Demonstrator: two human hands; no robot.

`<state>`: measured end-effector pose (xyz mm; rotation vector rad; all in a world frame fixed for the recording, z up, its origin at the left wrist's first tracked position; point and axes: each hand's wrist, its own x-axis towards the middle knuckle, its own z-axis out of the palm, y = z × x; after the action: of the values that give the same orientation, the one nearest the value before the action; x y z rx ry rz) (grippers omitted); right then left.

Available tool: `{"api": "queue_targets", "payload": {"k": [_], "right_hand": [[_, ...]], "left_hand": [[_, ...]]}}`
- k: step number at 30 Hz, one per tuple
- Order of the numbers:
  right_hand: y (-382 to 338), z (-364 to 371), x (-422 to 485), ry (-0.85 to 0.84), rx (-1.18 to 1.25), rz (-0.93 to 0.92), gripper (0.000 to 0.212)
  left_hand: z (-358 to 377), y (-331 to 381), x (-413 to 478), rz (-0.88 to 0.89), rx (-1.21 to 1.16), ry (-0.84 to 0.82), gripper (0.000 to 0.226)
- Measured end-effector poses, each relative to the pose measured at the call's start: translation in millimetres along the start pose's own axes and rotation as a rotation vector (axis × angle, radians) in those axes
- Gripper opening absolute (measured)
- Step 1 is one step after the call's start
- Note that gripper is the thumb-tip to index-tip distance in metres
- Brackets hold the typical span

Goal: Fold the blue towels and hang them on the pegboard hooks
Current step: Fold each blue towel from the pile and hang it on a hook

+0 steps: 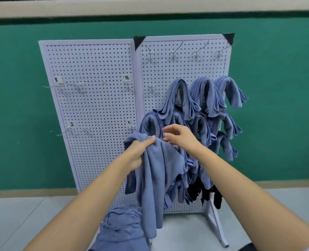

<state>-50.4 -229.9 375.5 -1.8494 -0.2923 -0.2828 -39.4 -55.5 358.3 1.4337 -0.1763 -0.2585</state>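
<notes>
Head view: we've got one blue towel [155, 171] bunched in our left hand [138, 153], fingers curled tight round the top of the cloth, w/ the rest hanging limp in front of the lower part of the pegboard [95, 105]. Our right hand [180, 136] sits just beside that bunched top edge, fingers loose & apart, gripping nothing we can make out. More folded towels [204, 95] are draped over hooks on the right panel, approx. three rows, packed close & overlapping. A loose heap of towels [121, 227] lies below our left forearm, so plenty is left to do. Some black items [206, 194] hang low on the board; can't tell what they are. As for handling, the towel looks light, soft & fully floppy, w/ no stiffness at all, so it'll sag wherever it isn't supported and won't keep a fold unless pinched. Not fragile and prob. not slippery, as the pile looks grippy. Best hold, in our judgement, is to find two corners along one edge, one per hand, let it drop flat, then fold & carry it by the fold line, so the doubled edge goes over a free hook [151, 87]. Main risk is layers sliding apart, or knocking neighbouring towels off.
</notes>
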Motion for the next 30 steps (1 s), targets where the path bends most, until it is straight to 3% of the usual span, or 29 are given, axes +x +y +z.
{"api": "queue_targets", "payload": {"k": [3,10,14,17,21,25,30], "right_hand": [[29.7,-20.0,-16.5,0.102,0.125,0.129,0.008],[60.2,-17.8,-31.5,0.018,0.386,0.402,0.038],[50.3,-20.6,-17.5,0.003,0.586,0.322,0.043],[40.4,-29.6,-5.4,0.149,0.67,0.238,0.04],[26.2,-42.4,8.0,0.275,0.511,0.224,0.02],[20.3,-59.3,17.1,0.308,0.44,0.215,0.015],[9.9,-70.9,17.3,0.281,0.387,0.169,0.014]], "left_hand": [[3.2,3.7,-1.0,0.022,-0.148,0.018,0.019],[19.1,16.8,-1.9,0.04,-0.296,-0.047,0.023],[15.0,19.5,-0.6,0.04,-0.267,-0.049,0.026],[2.8,19.4,1.6,0.016,-0.216,-0.018,0.036],[-17.6,20.3,1.7,-0.023,-0.181,0.09,0.037],[-45.0,18.4,6.0,-0.086,-0.326,0.208,0.046],[-50.9,26.8,4.5,-0.137,-0.454,0.286,0.027]]}}
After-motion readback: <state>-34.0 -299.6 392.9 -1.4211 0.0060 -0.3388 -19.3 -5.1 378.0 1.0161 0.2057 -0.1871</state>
